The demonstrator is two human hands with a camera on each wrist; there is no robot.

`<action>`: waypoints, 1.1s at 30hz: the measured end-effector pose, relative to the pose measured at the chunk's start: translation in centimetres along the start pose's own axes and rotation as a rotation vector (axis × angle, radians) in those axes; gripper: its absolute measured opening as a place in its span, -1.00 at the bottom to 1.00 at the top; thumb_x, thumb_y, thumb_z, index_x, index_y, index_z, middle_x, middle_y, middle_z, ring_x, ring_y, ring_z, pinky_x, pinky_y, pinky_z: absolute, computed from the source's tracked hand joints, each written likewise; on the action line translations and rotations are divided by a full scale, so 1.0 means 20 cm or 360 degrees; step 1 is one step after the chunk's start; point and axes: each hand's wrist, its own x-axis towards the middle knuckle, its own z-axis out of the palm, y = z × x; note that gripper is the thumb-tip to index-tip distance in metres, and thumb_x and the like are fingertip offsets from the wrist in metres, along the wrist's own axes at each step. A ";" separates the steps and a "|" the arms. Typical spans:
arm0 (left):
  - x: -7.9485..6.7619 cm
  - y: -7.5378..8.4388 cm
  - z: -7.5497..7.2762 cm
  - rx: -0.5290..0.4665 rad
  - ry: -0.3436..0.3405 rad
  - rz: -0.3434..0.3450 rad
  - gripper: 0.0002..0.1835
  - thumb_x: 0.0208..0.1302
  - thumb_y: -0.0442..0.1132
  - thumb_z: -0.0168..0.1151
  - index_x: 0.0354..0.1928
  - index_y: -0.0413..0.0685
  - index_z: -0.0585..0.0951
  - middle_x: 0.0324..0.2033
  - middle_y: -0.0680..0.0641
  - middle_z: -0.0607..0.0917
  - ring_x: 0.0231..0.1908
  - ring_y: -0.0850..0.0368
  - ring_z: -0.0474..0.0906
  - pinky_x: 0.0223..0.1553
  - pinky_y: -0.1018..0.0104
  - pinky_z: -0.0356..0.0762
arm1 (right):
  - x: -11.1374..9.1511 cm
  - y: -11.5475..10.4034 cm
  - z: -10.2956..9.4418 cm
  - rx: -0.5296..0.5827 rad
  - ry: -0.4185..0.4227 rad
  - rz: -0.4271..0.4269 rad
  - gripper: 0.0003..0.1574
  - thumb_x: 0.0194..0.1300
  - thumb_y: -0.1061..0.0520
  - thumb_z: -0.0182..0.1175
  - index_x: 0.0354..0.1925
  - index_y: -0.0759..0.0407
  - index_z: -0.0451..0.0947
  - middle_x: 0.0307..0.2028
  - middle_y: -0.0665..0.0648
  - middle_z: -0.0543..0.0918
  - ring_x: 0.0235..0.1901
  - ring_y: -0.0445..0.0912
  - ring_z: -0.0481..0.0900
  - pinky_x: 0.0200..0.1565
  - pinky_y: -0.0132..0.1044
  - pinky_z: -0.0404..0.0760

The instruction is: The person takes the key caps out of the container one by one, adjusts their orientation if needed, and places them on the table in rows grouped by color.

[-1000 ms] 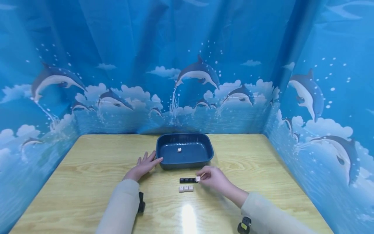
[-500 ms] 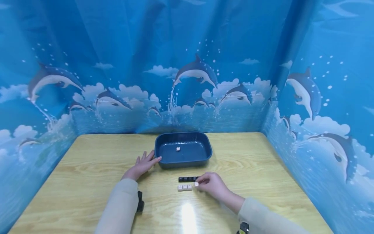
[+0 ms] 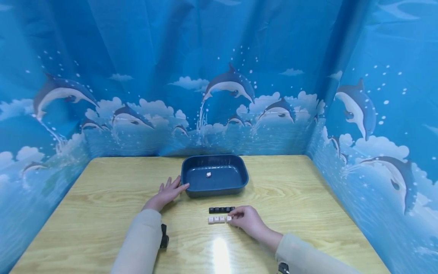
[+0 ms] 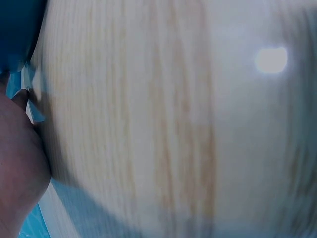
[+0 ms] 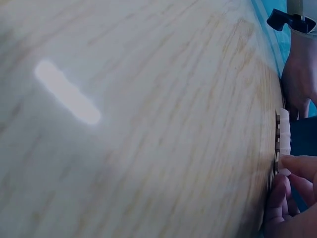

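My right hand [image 3: 249,221] pinches a white keycap [image 3: 229,219] at the right end of a short row of white keycaps [image 3: 216,220], with a thin gap to the row. Just behind lies a parallel row of black keycaps [image 3: 221,210]; the fingers partly cover its right end. The right wrist view shows the thumb and fingers at the end of the pale row [image 5: 285,131]. My left hand [image 3: 166,195] rests with fingers spread at the left front corner of a dark blue basin [image 3: 217,193], its thumb on the rim. One small white keycap [image 3: 208,174] lies inside the basin.
The wooden table [image 3: 130,182] carries the basin toward its back edge. A blue dolphin-print curtain [image 3: 157,76] encloses the back and sides. Light glares off the table [image 3: 221,255] near the front. Each sleeve has a small black device at the wrist.
My right hand has brought the white keycap from the right end of the black row down toward the front, to the right end of the white row. The left hand stays at the basin.
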 end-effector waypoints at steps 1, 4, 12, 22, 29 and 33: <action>0.00 0.00 0.00 -0.0001 0.0001 0.0000 -0.08 0.41 0.29 -0.10 0.53 -0.16 -0.11 0.51 -0.23 -0.16 0.45 -0.20 -0.55 0.34 -0.17 -0.66 | 0.00 0.00 0.00 -0.0006 0.0003 -0.0007 -0.74 0.02 0.31 0.43 -0.23 0.29 0.69 -0.49 0.02 0.62 -0.52 -0.16 0.54 -0.50 -0.35 0.60; 0.01 0.00 0.00 -0.0001 0.0001 0.0003 -0.08 0.41 0.29 -0.09 0.53 -0.16 -0.11 0.51 -0.23 -0.16 0.45 -0.21 -0.55 0.34 -0.18 -0.66 | 0.00 -0.01 0.01 -0.0025 0.0012 -0.0023 -0.74 0.02 0.31 0.43 -0.24 0.29 0.69 -0.49 0.01 0.61 -0.51 -0.16 0.52 -0.51 -0.38 0.57; 0.02 -0.02 0.00 -0.0013 0.0001 0.0020 -0.08 0.41 0.29 -0.09 0.53 -0.17 -0.10 0.51 -0.23 -0.13 0.45 -0.20 -0.54 0.34 -0.16 -0.67 | 0.01 0.00 0.01 -0.0023 -0.0006 -0.0035 -0.75 0.04 0.30 0.42 -0.23 0.28 0.69 -0.52 0.00 0.60 -0.56 -0.17 0.51 -0.54 -0.40 0.55; 0.02 -0.02 0.01 -0.0023 0.0007 0.0020 -0.08 0.41 0.29 -0.09 0.53 -0.16 -0.10 0.51 -0.23 -0.14 0.45 -0.20 -0.55 0.34 -0.17 -0.67 | 0.01 -0.01 0.02 -0.0053 0.0002 -0.0067 -0.75 0.01 0.30 0.44 -0.25 0.28 0.70 -0.52 -0.01 0.59 -0.54 -0.18 0.50 -0.52 -0.41 0.52; 0.02 -0.02 0.00 -0.0024 -0.0006 0.0040 -0.09 0.42 0.28 -0.10 0.53 -0.16 -0.10 0.51 -0.22 -0.14 0.45 -0.20 -0.55 0.34 -0.17 -0.67 | 0.01 -0.02 0.02 -0.0070 -0.0001 -0.0061 -0.74 0.01 0.29 0.44 -0.24 0.28 0.70 -0.52 -0.01 0.59 -0.53 -0.18 0.49 -0.51 -0.41 0.52; 0.02 -0.02 0.00 -0.0022 -0.0004 0.0038 -0.09 0.42 0.28 -0.10 0.53 -0.16 -0.10 0.51 -0.22 -0.14 0.45 -0.20 -0.55 0.34 -0.16 -0.67 | 0.01 -0.02 0.02 -0.0051 -0.0006 -0.0040 -0.74 0.01 0.29 0.43 -0.24 0.27 0.70 -0.51 -0.01 0.59 -0.53 -0.18 0.49 -0.51 -0.43 0.51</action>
